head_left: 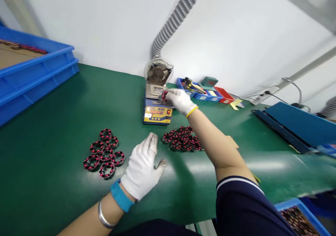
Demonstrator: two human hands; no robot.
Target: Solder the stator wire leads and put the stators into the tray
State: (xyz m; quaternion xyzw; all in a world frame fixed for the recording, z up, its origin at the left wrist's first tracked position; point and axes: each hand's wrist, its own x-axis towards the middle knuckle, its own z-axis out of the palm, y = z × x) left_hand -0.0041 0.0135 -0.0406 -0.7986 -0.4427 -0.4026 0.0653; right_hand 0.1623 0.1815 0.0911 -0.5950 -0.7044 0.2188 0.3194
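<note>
My right hand [181, 101], in a white glove with a yellow cuff, pinches a red and black ring [164, 96] over the blue and yellow device [157, 115] with a lit red display. My left hand [143, 166], also gloved, is over the green bench with its fingers apart and nothing in it. To its left lie several red and black rings [106, 154] in a loose group. A denser pile of such rings [183, 138] sits in front of the device, partly hidden by my right forearm.
A round fan [159, 74] with a grey hose [175, 21] stands behind the device. Blue crates [39, 77] are at the left, small blue bins [202, 97] and a red bin [223, 95] at the back, and a blue panel [301, 122] at the right.
</note>
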